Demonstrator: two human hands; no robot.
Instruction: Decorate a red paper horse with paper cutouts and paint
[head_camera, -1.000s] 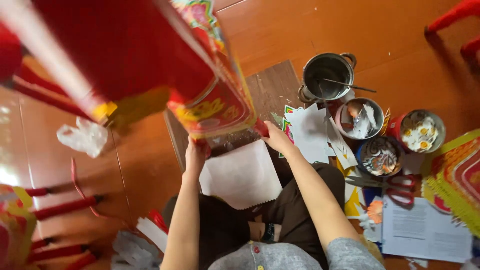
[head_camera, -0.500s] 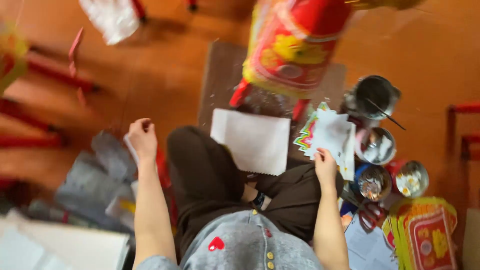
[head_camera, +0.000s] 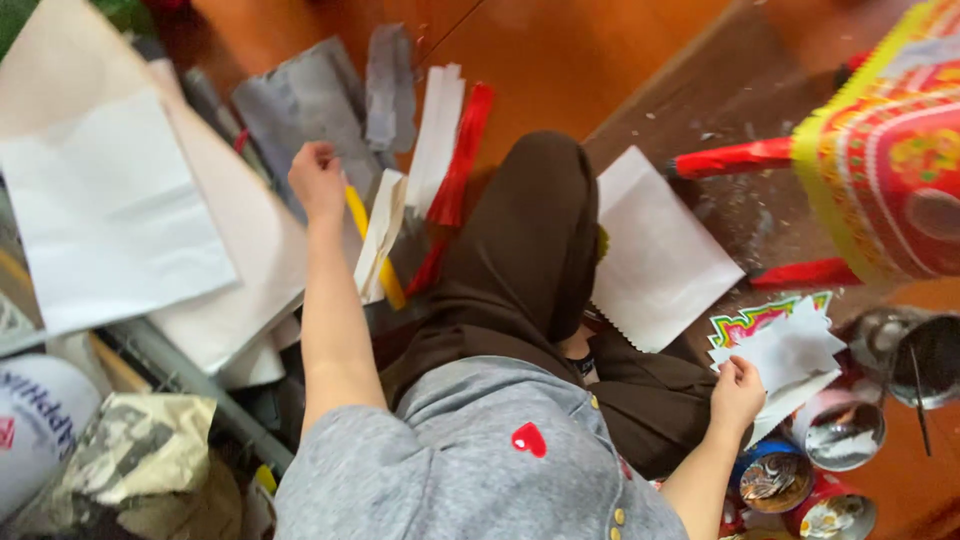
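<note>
I sit on the floor with my dark-trousered legs folded. My left hand (head_camera: 318, 180) reaches out to the left, fingers curled, over grey paper sheets (head_camera: 300, 100); a yellow strip (head_camera: 375, 250) starts right beside it, and I cannot tell whether the hand grips it. My right hand (head_camera: 737, 392) holds a stack of white paper cutouts (head_camera: 785, 350) with bright printed edges, low at my right knee. A white sheet (head_camera: 660, 250) lies on the dark board (head_camera: 760, 80) in front of my knee.
A red and yellow paper box (head_camera: 890, 170) on red stick legs (head_camera: 735, 158) stands at the right. Tins (head_camera: 840, 435) and a metal pot (head_camera: 915, 345) crowd the lower right. Large white sheets (head_camera: 100, 210), white strips (head_camera: 437, 130) and red strips (head_camera: 462, 150) lie at the left.
The view has swung to the left, so the paper box now sits at the right edge. My left hand has stretched out to the paper pile. My right hand stays on the cutouts.
</note>
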